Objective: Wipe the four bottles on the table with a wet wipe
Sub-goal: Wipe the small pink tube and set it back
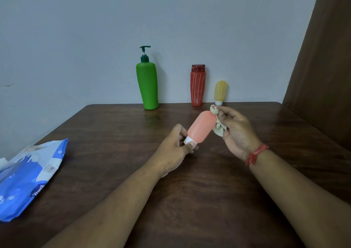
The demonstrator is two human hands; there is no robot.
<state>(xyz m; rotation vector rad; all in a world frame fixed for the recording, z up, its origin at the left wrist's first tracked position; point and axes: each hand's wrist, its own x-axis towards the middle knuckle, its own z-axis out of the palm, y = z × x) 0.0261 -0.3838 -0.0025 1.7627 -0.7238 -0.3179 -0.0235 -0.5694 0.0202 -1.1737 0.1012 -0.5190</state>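
Wipes pack: a blue and white soft plastic wet-wipe packet point(28, 175) lies flat at the table's left edge, well apart from both hands.

Table: a dark brown wooden table point(171, 200) carries everything.

Waiting bottles: a tall green plastic pump bottle point(147, 85) stands upright at the back edge against the wall; to its right a red ribbed plastic bottle with a dark red cap point(198, 85); just beside that, a small yellow translucent tube standing on its white cap point(220, 92). None is touched.

Left hand: the left hand point(176, 149) is held above the table, thumb and fingers pinching the white cap of a small salmon-pink plastic bottle point(201, 128).

Pink bottle: it is off the table, between the two hands. Its long axis tilts from the cap at lower left up to the rounded base at upper right.

Wipe: a crumpled off-white wet wipe point(218, 124) touches the bottle's upper right side, near the base.

Right hand: the right hand point(237, 132), with a red thread bracelet point(256, 154) at the wrist, has its fingers curled round the wipe, bunching it against the bottle.

Key relation: the uncleaned length appears to run down and left from the wipe, toward the left hand's fingers, so the likely stroke follows that axis; the right hand does the rubbing, the left only steadies.
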